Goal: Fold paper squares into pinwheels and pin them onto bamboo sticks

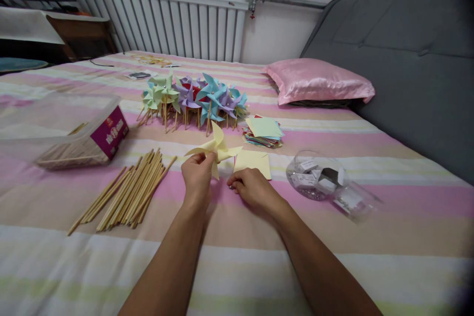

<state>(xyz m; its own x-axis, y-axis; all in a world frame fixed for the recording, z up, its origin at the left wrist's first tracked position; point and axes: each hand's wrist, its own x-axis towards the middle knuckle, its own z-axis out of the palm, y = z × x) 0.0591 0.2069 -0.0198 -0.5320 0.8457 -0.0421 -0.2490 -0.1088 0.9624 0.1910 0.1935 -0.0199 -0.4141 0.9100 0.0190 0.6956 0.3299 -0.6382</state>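
Note:
Pinched at its middle, a pale yellow paper pinwheel [220,144] with curled blades is held upright in my left hand [199,170]. My right hand [254,185] is closed just to the right, its thumb and forefinger on a small shiny metal pin [231,187]. Behind that hand lies a short stack of yellow paper squares [254,162]. Farther back is a taller pile of mixed-colour paper squares [263,128]. A bundle of thin wooden sticks [135,192] rests on the bed to the left of my left hand.
Finished pinwheels on sticks [196,96] stand in a cluster at the back. A clear plastic box [107,133] holding more sticks is at left. Round and square clear containers [314,177] with small packets sit at right, near a pink pillow [320,81].

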